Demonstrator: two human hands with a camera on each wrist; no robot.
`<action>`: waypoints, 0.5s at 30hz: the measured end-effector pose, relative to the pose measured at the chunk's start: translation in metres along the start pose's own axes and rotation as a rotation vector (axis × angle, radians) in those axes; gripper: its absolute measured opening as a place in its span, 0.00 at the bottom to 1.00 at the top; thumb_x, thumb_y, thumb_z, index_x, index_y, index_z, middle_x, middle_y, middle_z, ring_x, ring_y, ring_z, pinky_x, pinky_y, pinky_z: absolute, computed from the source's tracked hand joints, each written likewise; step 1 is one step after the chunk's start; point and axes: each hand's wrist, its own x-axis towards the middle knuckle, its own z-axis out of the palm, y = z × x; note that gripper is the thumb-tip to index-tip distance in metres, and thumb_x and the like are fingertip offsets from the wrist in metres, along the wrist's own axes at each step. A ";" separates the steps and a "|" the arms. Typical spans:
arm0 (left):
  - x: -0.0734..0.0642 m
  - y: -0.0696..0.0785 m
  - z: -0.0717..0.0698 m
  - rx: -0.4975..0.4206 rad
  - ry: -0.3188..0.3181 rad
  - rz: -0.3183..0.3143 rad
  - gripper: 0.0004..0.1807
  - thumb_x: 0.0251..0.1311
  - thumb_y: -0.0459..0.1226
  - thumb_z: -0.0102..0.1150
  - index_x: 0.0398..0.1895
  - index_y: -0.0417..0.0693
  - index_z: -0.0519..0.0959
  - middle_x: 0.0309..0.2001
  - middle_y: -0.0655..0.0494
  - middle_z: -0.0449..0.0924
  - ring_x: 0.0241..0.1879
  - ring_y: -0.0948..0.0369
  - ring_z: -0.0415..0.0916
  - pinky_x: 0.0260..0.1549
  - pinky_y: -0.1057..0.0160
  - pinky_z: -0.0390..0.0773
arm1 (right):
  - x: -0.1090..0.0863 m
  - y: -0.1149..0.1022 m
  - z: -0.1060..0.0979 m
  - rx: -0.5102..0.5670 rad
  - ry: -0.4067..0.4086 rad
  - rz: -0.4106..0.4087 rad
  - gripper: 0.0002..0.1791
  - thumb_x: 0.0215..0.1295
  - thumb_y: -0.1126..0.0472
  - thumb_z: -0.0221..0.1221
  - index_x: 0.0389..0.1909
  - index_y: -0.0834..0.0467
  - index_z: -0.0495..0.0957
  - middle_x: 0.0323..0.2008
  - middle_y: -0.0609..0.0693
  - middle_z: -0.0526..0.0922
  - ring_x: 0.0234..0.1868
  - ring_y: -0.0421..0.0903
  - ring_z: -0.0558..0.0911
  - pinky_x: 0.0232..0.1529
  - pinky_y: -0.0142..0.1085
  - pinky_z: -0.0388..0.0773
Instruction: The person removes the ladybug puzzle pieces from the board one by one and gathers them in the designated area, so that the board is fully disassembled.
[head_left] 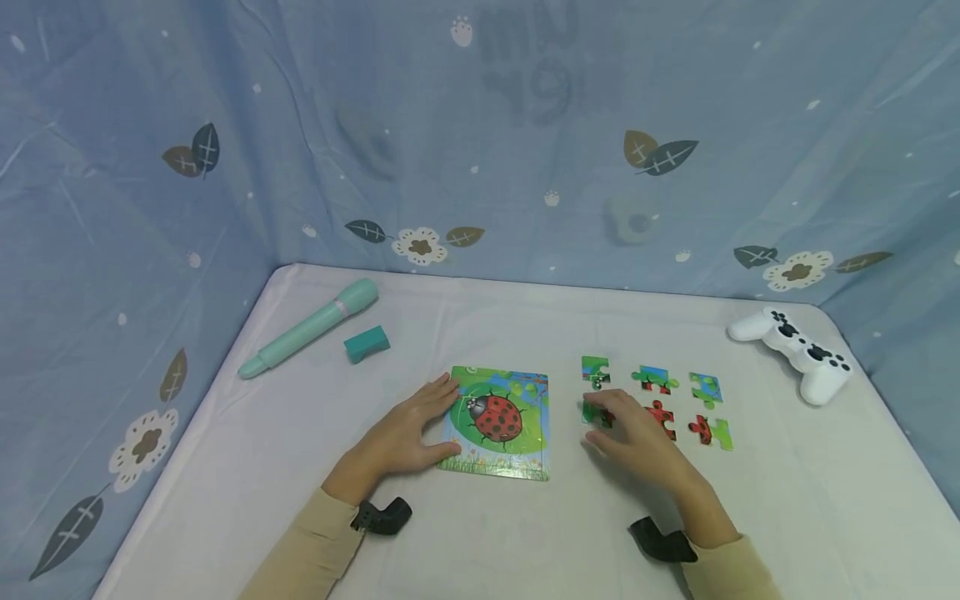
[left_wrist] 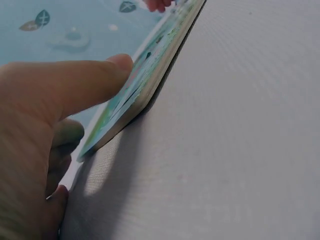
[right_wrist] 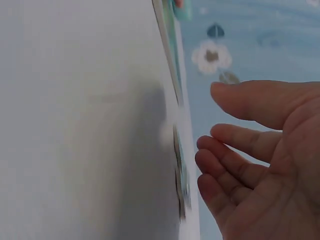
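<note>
A square ladybug puzzle board (head_left: 501,425) lies flat on the table. My left hand (head_left: 408,429) rests at its left side, with fingertips on the upper left edge and thumb at the lower left. In the left wrist view the thumb reaches over the rim of the board (left_wrist: 135,102), fingers loosely bent. My right hand (head_left: 637,442) hovers over a green and red puzzle piece (head_left: 590,412) and partly hides it. Seen from the right wrist, its fingers (right_wrist: 240,142) are loosely bent, thumb apart, holding nothing. More jigsaw pieces (head_left: 654,379) lie around it in two rows.
A teal capped tube (head_left: 307,329) lies at the back left, with a small teal block (head_left: 367,343) beside it. At the far right is a white game controller (head_left: 793,352). Blue patterned cloth (head_left: 525,167) hangs behind the white table (head_left: 480,542).
</note>
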 end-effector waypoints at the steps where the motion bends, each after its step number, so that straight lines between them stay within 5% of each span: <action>1: 0.000 0.000 0.001 0.001 0.006 0.009 0.43 0.53 0.55 0.62 0.68 0.40 0.65 0.71 0.50 0.59 0.72 0.51 0.52 0.69 0.49 0.59 | 0.001 -0.003 0.003 0.012 -0.003 -0.016 0.26 0.57 0.62 0.65 0.58 0.62 0.73 0.54 0.53 0.77 0.52 0.50 0.77 0.50 0.48 0.78; 9: 0.003 0.017 0.001 -0.032 -0.010 0.089 0.38 0.55 0.53 0.61 0.66 0.43 0.68 0.68 0.50 0.65 0.70 0.52 0.59 0.70 0.50 0.56 | 0.004 -0.028 0.029 0.155 -0.031 -0.117 0.28 0.57 0.60 0.66 0.58 0.61 0.72 0.55 0.50 0.76 0.53 0.49 0.77 0.53 0.44 0.78; 15: 0.009 0.041 0.011 0.000 -0.083 0.242 0.34 0.60 0.49 0.59 0.67 0.44 0.67 0.67 0.52 0.66 0.69 0.55 0.61 0.69 0.52 0.59 | 0.005 -0.037 0.048 0.131 -0.008 -0.172 0.31 0.54 0.57 0.68 0.59 0.60 0.71 0.58 0.51 0.74 0.61 0.50 0.71 0.60 0.47 0.71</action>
